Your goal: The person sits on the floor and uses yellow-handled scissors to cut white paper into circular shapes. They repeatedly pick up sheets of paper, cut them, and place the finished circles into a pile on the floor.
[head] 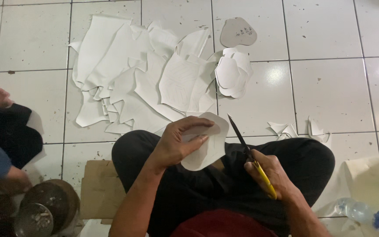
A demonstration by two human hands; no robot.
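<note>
Here, I am pinching a white cut-out piece [207,147] in my left hand [176,145], thumb and fingers closed on its edge, above my lap. My right hand [273,175] is gripping yellow-handled scissors [248,153], blades closed and pointing toward eleven o'clock, just beside the piece. A pile of white sheets [145,79] is lying on the tiled floor [330,87] at twelve o'clock.

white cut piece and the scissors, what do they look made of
White cut piece: thin, matte sheet, perhaps paper or synthetic leather; it bends under the left hand. Scissors in the right hand: dark metal blades, glossy yellow handles, likely plastic.
</note>
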